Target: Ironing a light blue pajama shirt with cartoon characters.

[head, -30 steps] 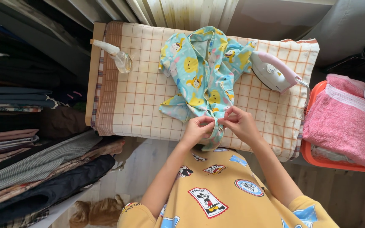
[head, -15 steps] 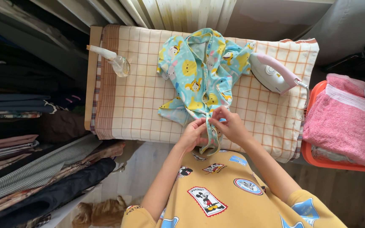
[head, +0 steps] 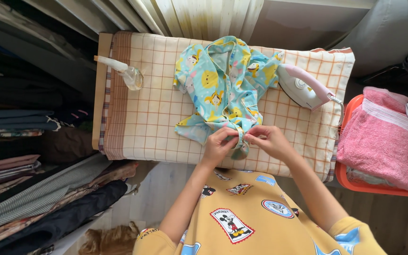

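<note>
My left hand [head: 219,144] and my right hand [head: 266,140] meet at the near hem of a small light-blue cotton shirt printed with yellow cartoon figures [head: 225,89], each pinching the fabric between thumb and fingertips, the two hands almost touching. The shirt lies spread collar-away on the cream ironing pad with orange grid lines [head: 157,118], roughly at its middle. A white and pink electric iron [head: 303,87] rests just beside the shirt's right sleeve. A clear plastic spray bottle [head: 124,73] lies well to the left. A folded pink towel [head: 378,137] sits in an orange plastic basket [head: 355,182] on my right.
</note>
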